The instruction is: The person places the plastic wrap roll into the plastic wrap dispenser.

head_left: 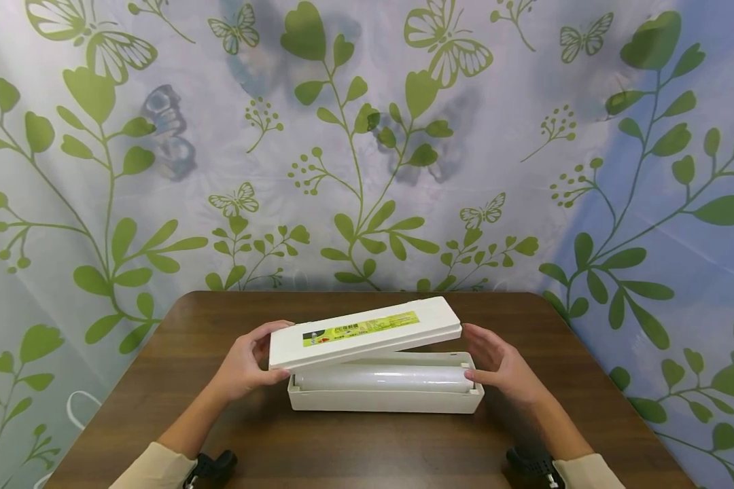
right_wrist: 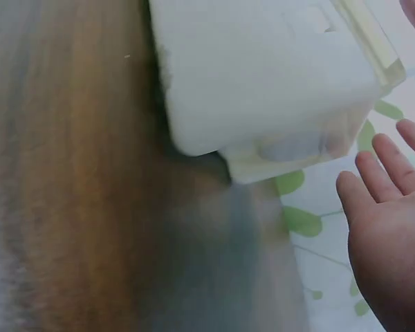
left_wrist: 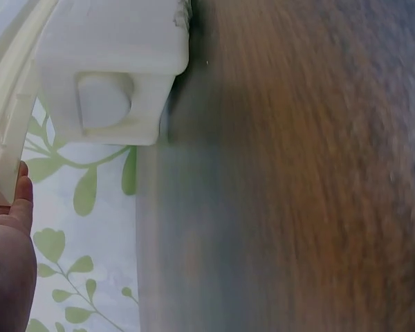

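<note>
In the head view, a white plastic-wrap box (head_left: 384,401) lies lengthwise on the table with a roll of plastic wrap (head_left: 382,377) inside. Its white lid (head_left: 367,346), bearing a yellow-green label (head_left: 361,329), is tilted over it, left end lower and nearer me, right end raised toward the back. My left hand (head_left: 245,363) grips the lid's left end, thumb in front and fingers behind. Beside the right ends of lid and box is my right hand (head_left: 504,367), its fingers extended; the right wrist view shows that hand (right_wrist: 394,242) with fingers spread next to the box (right_wrist: 256,76).
The brown wooden table (head_left: 355,448) extends around the box. Behind it hangs a pale curtain (head_left: 355,170) with green leaves and butterflies. Each wrist wears a black strap (head_left: 211,468). A white cable (head_left: 79,407) curves by the table's left edge.
</note>
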`<action>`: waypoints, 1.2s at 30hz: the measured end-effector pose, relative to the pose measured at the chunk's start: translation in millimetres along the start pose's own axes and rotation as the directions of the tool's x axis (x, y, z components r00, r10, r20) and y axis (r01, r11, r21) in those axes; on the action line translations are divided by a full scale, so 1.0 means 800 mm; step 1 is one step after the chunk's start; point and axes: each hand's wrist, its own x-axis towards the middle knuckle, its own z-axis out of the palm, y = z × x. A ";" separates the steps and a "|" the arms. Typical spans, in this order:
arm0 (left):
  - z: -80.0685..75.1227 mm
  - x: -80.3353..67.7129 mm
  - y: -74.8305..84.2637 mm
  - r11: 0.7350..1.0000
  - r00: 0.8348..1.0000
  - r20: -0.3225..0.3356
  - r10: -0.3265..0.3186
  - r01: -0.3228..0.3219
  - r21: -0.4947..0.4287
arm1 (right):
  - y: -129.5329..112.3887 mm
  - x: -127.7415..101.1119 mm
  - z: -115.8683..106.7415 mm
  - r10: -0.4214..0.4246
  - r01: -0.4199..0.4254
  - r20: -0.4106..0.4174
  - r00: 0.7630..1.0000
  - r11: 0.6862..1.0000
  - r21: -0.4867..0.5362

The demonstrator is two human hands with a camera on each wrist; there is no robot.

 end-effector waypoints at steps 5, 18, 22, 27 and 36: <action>0.004 0.002 0.006 1.000 1.000 0.020 -0.002 0.002 -0.021 | -0.010 0.010 -0.002 -0.002 0.002 -0.021 1.000 1.000 0.007; 0.012 0.003 0.008 0.999 0.998 0.064 0.004 -0.001 -0.045 | -0.020 0.030 -0.006 -0.072 0.072 0.017 0.997 0.996 -0.060; 0.012 0.003 0.010 0.999 0.998 0.067 0.002 0.001 -0.048 | -0.021 0.034 -0.007 -0.066 0.068 0.034 0.997 0.996 -0.061; 0.013 0.004 0.013 0.999 0.997 0.076 0.014 -0.010 -0.048 | -0.022 0.041 -0.010 -0.074 0.073 0.102 0.992 0.997 0.018; 0.010 0.007 0.009 0.997 0.994 0.113 0.008 0.000 -0.073 | -0.032 0.046 -0.015 -0.039 0.019 0.253 0.967 0.997 0.080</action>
